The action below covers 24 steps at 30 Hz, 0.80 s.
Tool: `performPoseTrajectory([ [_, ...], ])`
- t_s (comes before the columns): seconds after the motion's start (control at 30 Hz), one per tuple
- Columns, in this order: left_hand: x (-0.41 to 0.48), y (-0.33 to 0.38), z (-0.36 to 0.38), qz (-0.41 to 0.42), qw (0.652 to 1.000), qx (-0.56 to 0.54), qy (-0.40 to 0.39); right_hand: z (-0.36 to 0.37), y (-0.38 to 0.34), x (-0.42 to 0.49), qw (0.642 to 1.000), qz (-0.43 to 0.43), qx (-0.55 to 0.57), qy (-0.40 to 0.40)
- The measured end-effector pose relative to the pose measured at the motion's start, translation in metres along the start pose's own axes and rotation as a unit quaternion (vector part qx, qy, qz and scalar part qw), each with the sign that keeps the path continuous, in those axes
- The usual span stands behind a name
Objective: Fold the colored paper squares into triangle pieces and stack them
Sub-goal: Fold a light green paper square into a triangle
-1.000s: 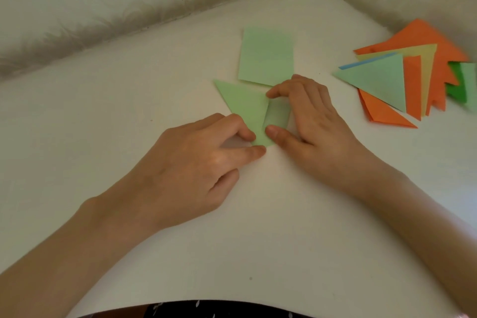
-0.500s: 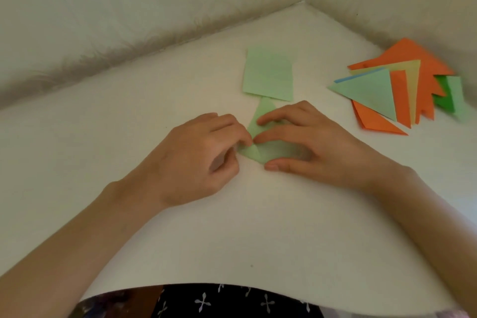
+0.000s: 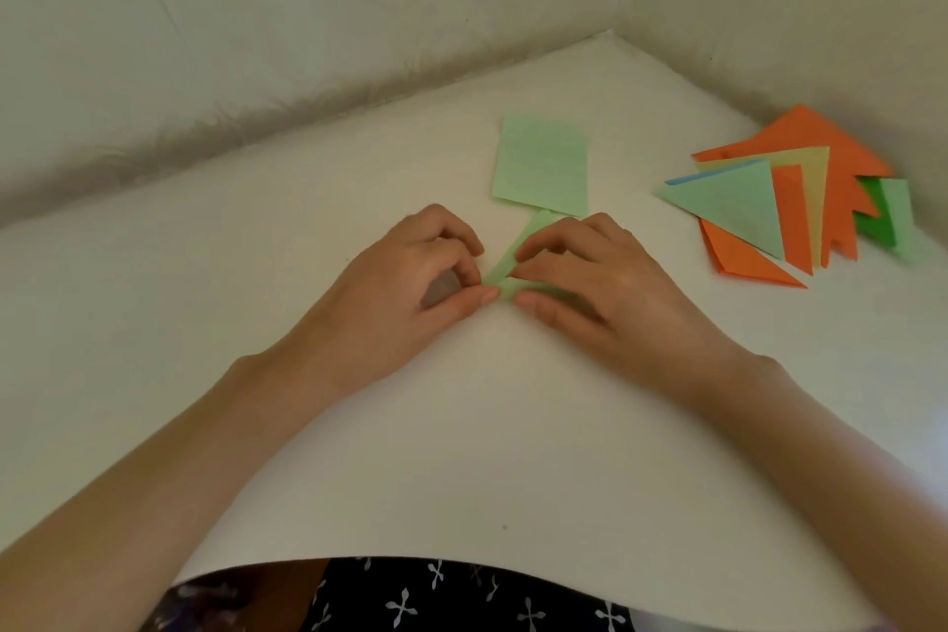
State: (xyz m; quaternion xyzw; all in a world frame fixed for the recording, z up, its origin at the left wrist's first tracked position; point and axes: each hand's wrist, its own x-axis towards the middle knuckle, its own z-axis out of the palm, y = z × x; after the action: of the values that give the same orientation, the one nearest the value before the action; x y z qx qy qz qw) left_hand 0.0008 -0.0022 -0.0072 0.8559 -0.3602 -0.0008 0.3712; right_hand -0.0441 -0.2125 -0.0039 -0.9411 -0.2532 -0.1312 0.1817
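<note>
**GRIP STATUS AND PAPER LAYOUT**

Status of left grip (image 3: pixel 410 282): narrow, fingers curled, thumb tip and forefinger tip closed on the left edge of the folded light-green piece (image 3: pixel 513 254). Status of right grip (image 3: pixel 605 282): narrow, bent fingertips set down on the same piece from the right, thumb lying along its near edge. Thumb tips close together at the near left corner of the paper.

Position of folded light-green piece: on the white worktop (image 3: pixel 461 426), centre, between the two grips and largely covered by the right one. Visible part: a narrow strip running up and to the right. Far tip just beside the near edge of the light-green square (image 3: pixel 541 164); contact between them cannot be told.

Light-green square: unfolded, lying flat, beyond both grips.

Stack of folded triangles (image 3: pixel 846 180): far right of the worktop, well apart from both grips, fanned rather than squared up.
- Top: light-green triangle (image 3: pixel 738 203).
- Beneath: thin blue edge (image 3: pixel 692 179), pale yellow piece (image 3: pixel 813 190), orange pieces (image 3: pixel 744 257).
- Far right end: dark green piece (image 3: pixel 874 221).

Surroundings: pale backdrop (image 3: pixel 308 15) meeting in a corner behind the worktop; dark fabric with white cross print (image 3: pixel 436 595) below the near rim.
</note>
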Motion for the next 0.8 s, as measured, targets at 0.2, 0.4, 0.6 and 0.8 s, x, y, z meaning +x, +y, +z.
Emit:
performPoseTrajectory([
  [0.2, 0.003, 0.001, 0.003, -0.055, 0.998, 0.008, 0.014, -0.004, 0.001, 0.007, 0.973, 0.161, 0.162, -0.003],
  [0.4, 0.003, 0.003, 0.008, -0.085, 0.995, 0.036, 0.044, 0.002, -0.003, 0.015, 0.977, 0.193, 0.091, -0.010],
  [0.6, 0.001, 0.008, 0.012, -0.099, 0.991, 0.047, 0.072, 0.003, -0.002, 0.015, 0.979, 0.196, 0.060, -0.006],
  [0.8, 0.001, 0.011, 0.010, -0.111, 0.990, 0.069, 0.056, 0.009, -0.002, 0.011, 0.985, 0.170, 0.027, 0.020],
])
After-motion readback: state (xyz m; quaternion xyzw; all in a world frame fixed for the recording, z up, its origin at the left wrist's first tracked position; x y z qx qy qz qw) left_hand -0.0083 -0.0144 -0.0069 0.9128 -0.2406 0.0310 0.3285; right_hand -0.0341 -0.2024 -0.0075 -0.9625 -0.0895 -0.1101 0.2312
